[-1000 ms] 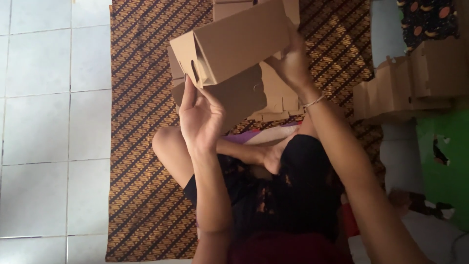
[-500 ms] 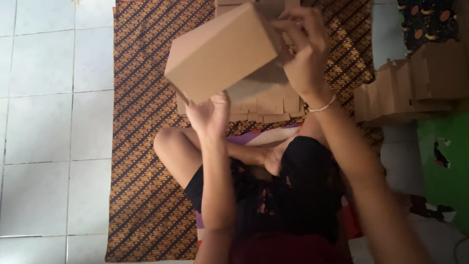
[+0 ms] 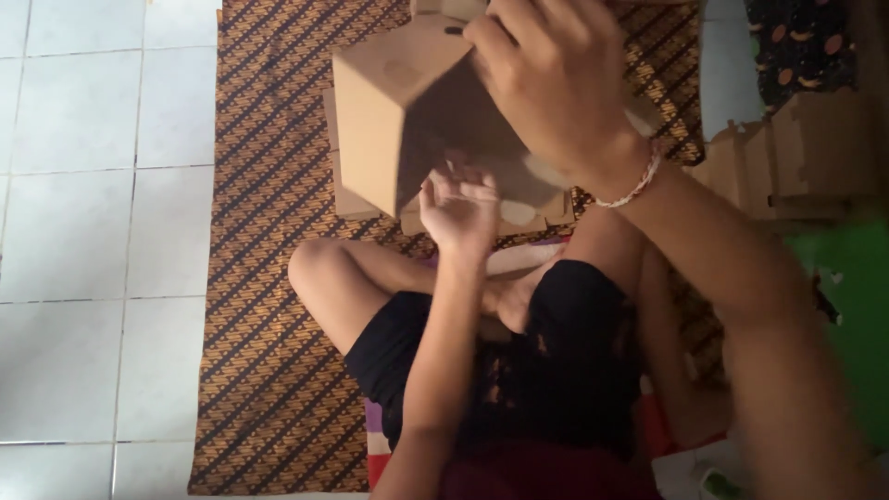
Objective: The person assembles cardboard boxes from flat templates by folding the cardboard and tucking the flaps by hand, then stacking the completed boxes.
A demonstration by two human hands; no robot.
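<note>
Since 0.5 s ago, cardboard box [image 3: 398, 120] has turned and tipped, one corner edge now pointing down toward 6 o'clock. Box held in air above lap, over patterned mat [image 3: 269, 278]. Right hand [image 3: 556, 83] clamped on its upper end at 1 o'clock. Left hand [image 3: 460, 208] under it at 6 o'clock, fingers spread, touching bottom face. Flat cardboard blanks [image 3: 519, 208] lie beneath on mat. More cardboard stacked [image 3: 787, 157] at 3 o'clock. White tiled floor [image 3: 83, 231] at 9 o'clock.
</note>
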